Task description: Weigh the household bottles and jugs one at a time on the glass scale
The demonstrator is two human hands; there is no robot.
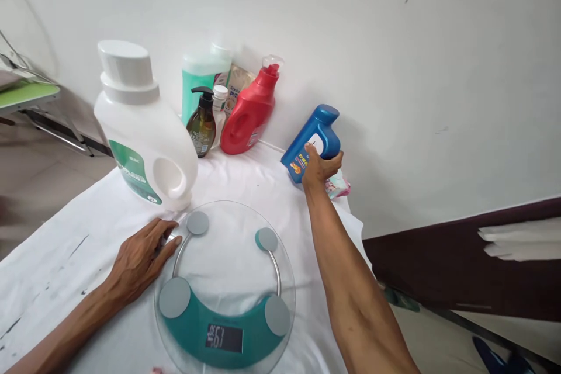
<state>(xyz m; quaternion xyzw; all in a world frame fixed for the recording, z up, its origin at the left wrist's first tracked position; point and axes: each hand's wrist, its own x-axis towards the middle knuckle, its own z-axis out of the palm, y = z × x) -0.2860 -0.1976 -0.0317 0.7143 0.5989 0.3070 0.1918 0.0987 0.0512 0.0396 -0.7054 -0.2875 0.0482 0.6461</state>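
Observation:
My right hand [322, 165] is closed around a blue bottle [310, 135] with a blue cap, a white round sticker and a yellow-orange label. The bottle leans in my grip near the wall. My left hand [142, 254] lies at the left rim of a round glass bathroom scale [228, 312], thumb and fingers slightly apart, touching the edge. The scale has grey round pads, a teal front band and a lit display with digits. Beside my left hand, a large white detergent jug [140, 123] with a green label stands upright.
Against the wall stand a red detergent bottle [250, 114], a dark pump bottle [202, 128], a small clear bottle [219, 108] and a green-filled container [195, 85]. A floral packet [338, 185] lies behind my right hand. A white cloth [105, 228] covers the table.

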